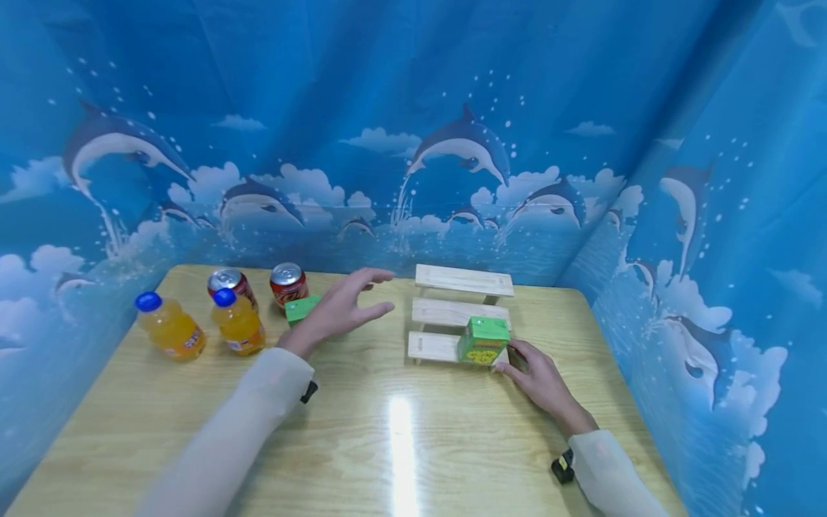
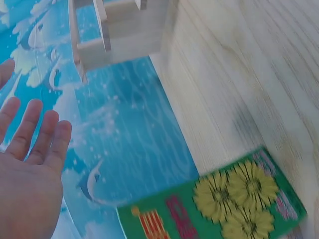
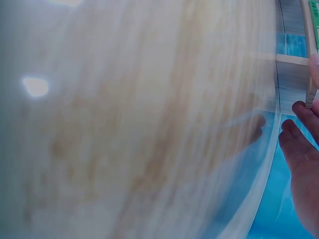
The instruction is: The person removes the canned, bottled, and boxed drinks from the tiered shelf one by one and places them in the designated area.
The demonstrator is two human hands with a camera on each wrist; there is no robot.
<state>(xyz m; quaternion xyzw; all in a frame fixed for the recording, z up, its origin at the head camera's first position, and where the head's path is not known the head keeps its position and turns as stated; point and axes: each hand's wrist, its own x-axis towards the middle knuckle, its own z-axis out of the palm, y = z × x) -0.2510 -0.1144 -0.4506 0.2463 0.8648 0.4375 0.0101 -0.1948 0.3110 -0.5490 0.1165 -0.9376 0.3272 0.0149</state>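
Observation:
A pale wooden three-step display stand (image 1: 434, 346) is on the table, with a green drink carton (image 1: 483, 340) upright at the right of its lowest step. My right hand (image 1: 541, 379) holds the right end of that step between thumb and fingers, close beside the carton. In the right wrist view the fingers (image 3: 299, 144) are at the stand's end. My left hand (image 1: 341, 305) is in the air left of the stand, holding nothing, its fingers spread apart. Below its wrist is another green carton (image 1: 300, 309), partly hidden; its flower-printed side (image 2: 234, 199) fills the left wrist view's lower edge.
At the table's left are two orange drink bottles with blue caps (image 1: 173, 329) (image 1: 239, 323). Two dark red soda cans (image 1: 288, 283) (image 1: 234, 280) stand behind them. A blue dolphin-print curtain (image 1: 362, 143) borders the table's back and sides.

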